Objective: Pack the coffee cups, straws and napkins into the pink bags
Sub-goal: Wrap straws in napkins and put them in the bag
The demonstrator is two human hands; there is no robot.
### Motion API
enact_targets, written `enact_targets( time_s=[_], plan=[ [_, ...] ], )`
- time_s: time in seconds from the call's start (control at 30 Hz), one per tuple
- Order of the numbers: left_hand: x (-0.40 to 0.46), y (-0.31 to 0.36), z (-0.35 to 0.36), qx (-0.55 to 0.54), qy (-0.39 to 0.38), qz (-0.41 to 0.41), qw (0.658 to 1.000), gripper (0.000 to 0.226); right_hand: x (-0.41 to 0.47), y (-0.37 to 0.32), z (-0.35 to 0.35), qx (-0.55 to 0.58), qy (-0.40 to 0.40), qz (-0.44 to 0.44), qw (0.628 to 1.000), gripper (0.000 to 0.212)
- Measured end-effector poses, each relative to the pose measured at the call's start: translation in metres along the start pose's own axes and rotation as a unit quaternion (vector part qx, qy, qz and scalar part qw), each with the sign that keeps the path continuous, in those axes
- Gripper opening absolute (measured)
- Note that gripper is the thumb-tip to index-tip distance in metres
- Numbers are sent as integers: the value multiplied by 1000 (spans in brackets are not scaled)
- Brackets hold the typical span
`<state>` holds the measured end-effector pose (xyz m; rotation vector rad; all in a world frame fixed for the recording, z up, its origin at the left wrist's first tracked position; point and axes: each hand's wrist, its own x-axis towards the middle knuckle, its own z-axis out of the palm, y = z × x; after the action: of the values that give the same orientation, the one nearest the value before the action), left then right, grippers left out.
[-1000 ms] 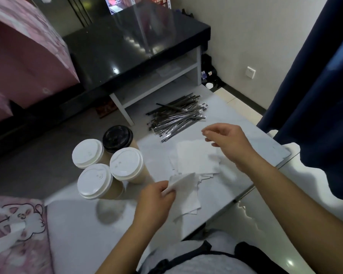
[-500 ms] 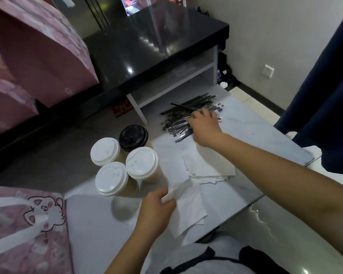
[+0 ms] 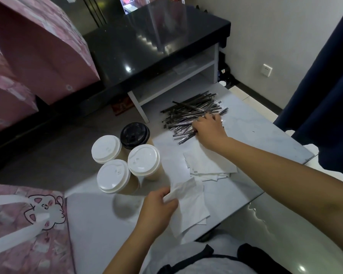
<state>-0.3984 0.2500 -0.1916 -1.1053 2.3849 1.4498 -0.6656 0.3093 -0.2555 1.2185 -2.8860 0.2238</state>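
Head view: right hand (image 3: 209,129) among straws (image 3: 188,113)

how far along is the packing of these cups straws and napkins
Nothing looks packed yet. All four lidded coffee cups stand on the white table. In hand: the left hand pinches a napkin; the right hand reaches into the straw pile. Left: loading everything into the pink bag.

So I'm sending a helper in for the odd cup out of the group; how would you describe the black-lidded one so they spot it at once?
Start at the white table and find the cluster of four lidded coffee cups near its left edge. The black-lidded cup stands at the back of that cluster, on the side nearest the pile of straws. It alone has a black lid; the other three lids are white.
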Motion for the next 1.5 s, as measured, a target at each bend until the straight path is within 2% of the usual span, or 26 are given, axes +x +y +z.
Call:
enact_targets(
  time_s=[0.17, 0.5, 0.63, 0.8, 0.9, 1.0, 1.13, 1.2, 1.3, 1.33, 1.4, 1.5],
  plan=[
    [0, -2, 4, -2, -8, 4, 1000, 26, -5, 4, 3, 17, 14, -11, 1000, 13],
    [-4, 5, 11, -22, -17, 5, 1000, 28, -2, 6, -13, -55, -23, -74, 995, 14],
    [-6, 6, 11, -22, -16, 13, 1000, 28, -6, 2, -12, -80, -10, -79, 994, 20],
    [-7, 10, 12, -41, -8, 14, 999, 30, -5, 3, -8, -12, 50, -44, 998, 20],
    [-8, 11, 11, -73, -3, 15, 997, 39, -10, 9, -12, 93, 121, -15, 988, 21],
    [-7, 12, 10, -95, -3, 21, 995, 42, -27, 10, -27, 235, 177, 17, 956, 15],
    [-5, 16, 9, -134, -5, 33, 990, 33, -50, 12, -47, 397, 157, 94, 900, 12],
    [-3, 17, 9, -143, -6, 36, 989, 30, -61, 12, -59, 506, 128, 155, 839, 9],
    [-1, 19, 10, -169, -6, 34, 985, 27, -89, 10, -80, 669, 49, 201, 713, 7],
    [1, 19, 10, -177, -3, 34, 984, 26, -101, 9, -86, 691, 18, 202, 694, 7],
    [4, 20, 9, -194, -4, 38, 980, 23, -125, 2, -87, 700, -38, 194, 686, 9],
    [5, 22, 7, -227, -20, 46, 973, 20, -153, -17, -72, 664, -104, 179, 718, 10]
  ],
)
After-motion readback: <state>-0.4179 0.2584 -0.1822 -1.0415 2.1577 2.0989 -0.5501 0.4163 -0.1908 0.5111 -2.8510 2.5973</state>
